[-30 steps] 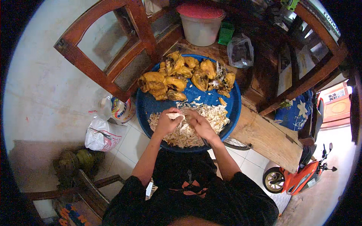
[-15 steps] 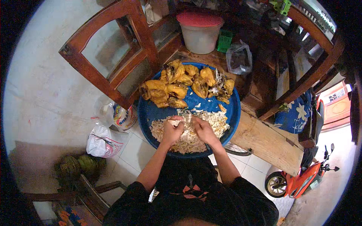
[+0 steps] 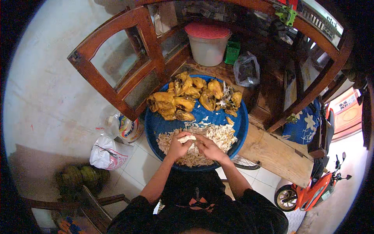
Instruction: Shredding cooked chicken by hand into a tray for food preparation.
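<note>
I saw the left hand (image 3: pixel 179 148) pinching one meat strip (image 3: pixel 187 138); the grip of the right hand (image 3: pixel 210 148) I could not tell. Below, one blue tray (image 3: pixel 159 126) held shredded meat (image 3: pixel 223 136), then yellow chicken (image 3: pixel 164 104); leftward sat one printed bag (image 3: pixel 107 154), one labelled tub (image 3: pixel 128 129); beyond, one bucket (image 3: pixel 208 48).

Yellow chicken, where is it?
In the head view, the yellow chicken is heaped along the far side of the blue tray, beyond the pale shreds.

A scuffed pale wall (image 3: pixel 46 93) rises beside white floor tiles (image 3: pixel 130 181) and a wooden cabinet (image 3: pixel 156 50).
</note>
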Tool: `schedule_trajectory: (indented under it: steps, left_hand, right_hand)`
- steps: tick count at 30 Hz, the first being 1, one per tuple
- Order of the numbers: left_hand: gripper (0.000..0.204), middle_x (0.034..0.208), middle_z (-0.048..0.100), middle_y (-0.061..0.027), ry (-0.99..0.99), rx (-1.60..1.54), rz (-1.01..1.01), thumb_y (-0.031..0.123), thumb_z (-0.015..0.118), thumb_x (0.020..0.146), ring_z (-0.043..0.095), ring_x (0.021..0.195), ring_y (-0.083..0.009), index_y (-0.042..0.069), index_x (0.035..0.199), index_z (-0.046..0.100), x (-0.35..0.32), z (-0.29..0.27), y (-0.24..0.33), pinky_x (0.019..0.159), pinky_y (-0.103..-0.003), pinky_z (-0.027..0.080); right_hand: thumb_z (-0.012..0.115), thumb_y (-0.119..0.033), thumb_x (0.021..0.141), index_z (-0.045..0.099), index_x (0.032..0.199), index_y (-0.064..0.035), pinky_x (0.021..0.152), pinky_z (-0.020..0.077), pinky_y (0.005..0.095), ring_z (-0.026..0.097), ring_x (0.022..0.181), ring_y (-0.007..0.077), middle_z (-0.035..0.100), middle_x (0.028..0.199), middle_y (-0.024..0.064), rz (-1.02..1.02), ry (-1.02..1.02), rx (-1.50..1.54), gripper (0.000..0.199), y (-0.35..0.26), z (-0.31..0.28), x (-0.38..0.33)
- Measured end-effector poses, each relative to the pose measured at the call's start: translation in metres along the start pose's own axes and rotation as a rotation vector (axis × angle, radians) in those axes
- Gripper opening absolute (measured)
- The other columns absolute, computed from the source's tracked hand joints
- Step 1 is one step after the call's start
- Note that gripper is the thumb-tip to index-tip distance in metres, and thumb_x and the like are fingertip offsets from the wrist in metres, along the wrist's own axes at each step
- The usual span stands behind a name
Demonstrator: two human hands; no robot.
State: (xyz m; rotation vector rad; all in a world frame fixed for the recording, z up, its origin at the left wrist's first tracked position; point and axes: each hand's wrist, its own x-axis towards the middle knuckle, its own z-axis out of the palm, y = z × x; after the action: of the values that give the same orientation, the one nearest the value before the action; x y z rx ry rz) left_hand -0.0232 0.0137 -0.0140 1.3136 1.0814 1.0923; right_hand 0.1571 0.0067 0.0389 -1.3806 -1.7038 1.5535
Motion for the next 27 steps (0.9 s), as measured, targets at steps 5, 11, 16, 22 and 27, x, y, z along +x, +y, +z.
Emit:
schedule_trajectory:
  steps: [5, 11, 16, 22, 27]
  left_hand:
    - [0.021, 0.088, 0.064, -0.0048, 0.046, 0.073, 0.050, 0.003, 0.062, 0.075, 0.059, 0.080, -0.0120, 0.003, 0.096, 0.061, 0.002, -0.001, 0.001, 0.074, -0.027, 0.048]
    - [0.018, 0.088, 0.066, -0.0061, 0.021, 0.130, -0.012, 0.006, 0.068, 0.077, 0.061, 0.081, -0.0133, 0.003, 0.093, 0.064, 0.000, -0.003, 0.013, 0.075, -0.026, 0.048]
    - [0.020, 0.090, 0.066, -0.0068, 0.036, 0.104, 0.027, 0.005, 0.068, 0.078, 0.061, 0.083, -0.0126, 0.001, 0.097, 0.065, -0.003, 0.000, 0.016, 0.075, -0.026, 0.049]
    - [0.024, 0.095, 0.066, -0.0101, -0.009, 0.020, -0.104, 0.004, 0.066, 0.080, 0.063, 0.084, -0.0146, -0.004, 0.102, 0.063, -0.006, 0.003, 0.008, 0.075, -0.027, 0.051]
    - [0.022, 0.093, 0.064, -0.0101, 0.008, -0.093, -0.122, 0.000, 0.064, 0.080, 0.063, 0.082, -0.0155, -0.004, 0.101, 0.061, -0.005, 0.004, 0.022, 0.074, -0.026, 0.054]
  right_hand:
    - [0.049, -0.020, 0.094, 0.049, 0.129, -0.0047, 0.075, 0.0421, 0.0305, 0.053, 0.086, 0.0209, 0.055, 0.094, 0.0122, -0.173, 0.195, -0.136, 0.038, 0.014, -0.003, 0.008]
    - [0.047, -0.023, 0.093, 0.050, 0.127, -0.0033, 0.096, 0.0411, 0.0362, 0.056, 0.111, 0.0346, 0.058, 0.117, 0.0242, -0.071, 0.092, -0.112, 0.040, 0.013, 0.008, -0.002]
    - [0.046, -0.019, 0.095, 0.050, 0.128, -0.0049, 0.062, 0.0471, 0.0295, 0.059, 0.067, 0.0162, 0.060, 0.075, 0.0091, -0.357, 0.414, -0.263, 0.036, 0.010, -0.005, 0.002]
    - [0.050, -0.022, 0.092, 0.049, 0.128, -0.0049, 0.085, 0.0473, 0.0378, 0.062, 0.093, 0.0303, 0.063, 0.108, 0.0211, -0.227, 0.179, -0.257, 0.040, 0.019, 0.003, 0.000]
    - [0.049, -0.023, 0.093, 0.049, 0.129, -0.0046, 0.083, 0.0483, 0.0379, 0.061, 0.098, 0.0322, 0.064, 0.106, 0.0207, 0.326, -0.005, 0.095, 0.040, -0.007, -0.016, -0.007]
